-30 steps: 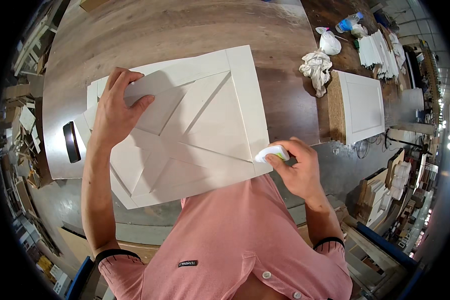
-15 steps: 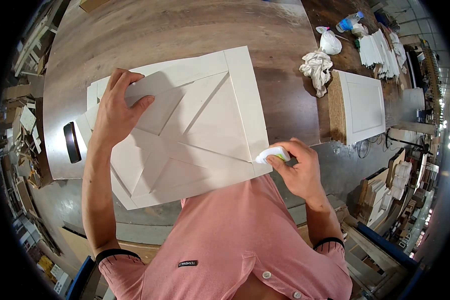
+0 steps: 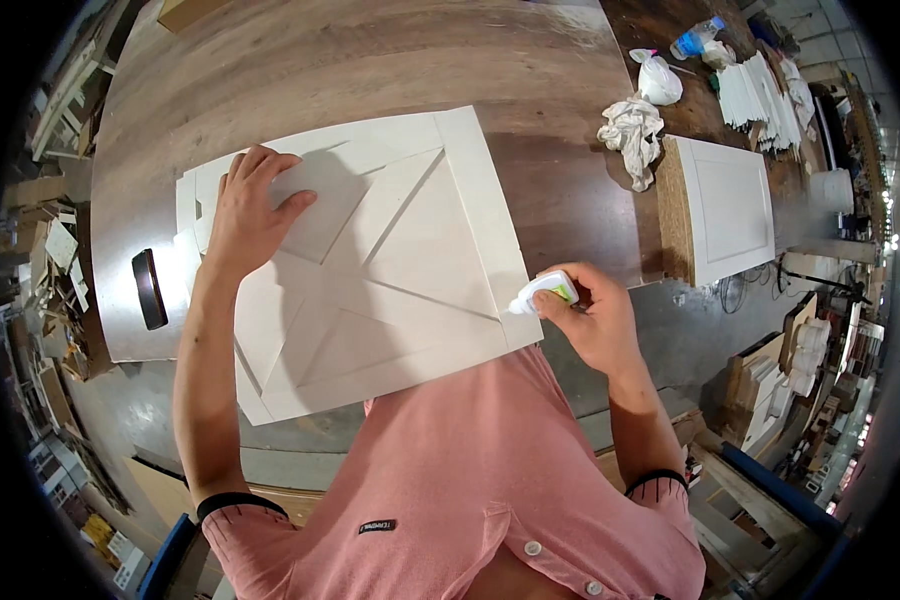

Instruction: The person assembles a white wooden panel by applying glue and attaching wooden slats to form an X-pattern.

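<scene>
Leftward it slides since a moment ago, the far right corner of the white X-patterned panel (image 3: 435, 255), lying across the near edge of the wood-grain table (image 3: 370, 75). Left hand (image 3: 257, 212) arches half-open over the panel's left side, contact hard to tell, while the right hand (image 3: 598, 318) grips a green-and-white squeeze bottle (image 3: 536, 291), nozzle at the right border, its print too small to read.
</scene>
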`<state>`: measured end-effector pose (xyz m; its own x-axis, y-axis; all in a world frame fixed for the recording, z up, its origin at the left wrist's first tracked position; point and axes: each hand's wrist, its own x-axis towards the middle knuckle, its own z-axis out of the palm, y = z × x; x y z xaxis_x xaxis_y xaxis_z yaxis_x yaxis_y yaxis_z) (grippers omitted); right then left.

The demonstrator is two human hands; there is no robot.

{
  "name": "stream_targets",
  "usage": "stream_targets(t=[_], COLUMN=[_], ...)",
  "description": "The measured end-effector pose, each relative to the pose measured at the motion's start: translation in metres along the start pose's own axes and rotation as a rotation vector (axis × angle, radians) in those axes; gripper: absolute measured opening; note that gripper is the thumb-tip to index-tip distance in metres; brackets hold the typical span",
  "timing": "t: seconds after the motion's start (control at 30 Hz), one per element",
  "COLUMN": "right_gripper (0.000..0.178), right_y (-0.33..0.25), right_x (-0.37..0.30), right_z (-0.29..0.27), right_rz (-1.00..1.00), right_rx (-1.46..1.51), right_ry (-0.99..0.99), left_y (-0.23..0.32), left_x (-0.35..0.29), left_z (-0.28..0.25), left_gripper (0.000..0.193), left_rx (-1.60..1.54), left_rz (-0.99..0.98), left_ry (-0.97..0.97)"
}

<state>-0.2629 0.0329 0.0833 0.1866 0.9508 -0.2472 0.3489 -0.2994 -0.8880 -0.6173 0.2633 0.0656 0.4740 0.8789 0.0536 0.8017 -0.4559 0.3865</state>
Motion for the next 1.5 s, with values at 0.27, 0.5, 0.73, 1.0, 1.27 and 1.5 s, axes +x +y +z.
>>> stream_targets(t=[0.27, 0.5, 0.73, 1.0, 1.27, 1.5], right_gripper=[0.023, 0.019, 0.014, 0.026, 0.032, 0.040], right_y=[0.030, 0.050, 0.074, 0.149, 0.170, 0.173], right_x=[0.008, 0.011, 0.031, 0.086, 0.087, 0.091], right_z=[-0.001, -0.009, -0.018, -0.013, -0.013, -0.018], right_rz=[0.190, 0.288, 0.349, 0.127, -0.009, 0.023], right_rx=[0.315, 0.564, 0.901, 0.091, -0.242, -0.216], right_ry=[-0.066, -0.061, 0.035, 0.347, 0.320, 0.270], left_y=[0.001, 0.065, 0.143, 0.169, 0.185, 0.198], left_x=[-0.001, -0.027, -0.064, -0.065, -0.061, -0.059], left_z=[0.007, 0.008, 0.037, 0.047, 0.047, 0.044], left_gripper=[0.042, 0.050, 0.078, 0.098, 0.109, 0.109], left_rx=[-0.026, -0.083, -0.090, -0.001, 0.048, 0.101], left_rz=[-0.072, 0.070, 0.120, -0.008, -0.146, -0.200], left_ry=[-0.058, -0.035, -0.274, -0.381, -0.440, -0.487])
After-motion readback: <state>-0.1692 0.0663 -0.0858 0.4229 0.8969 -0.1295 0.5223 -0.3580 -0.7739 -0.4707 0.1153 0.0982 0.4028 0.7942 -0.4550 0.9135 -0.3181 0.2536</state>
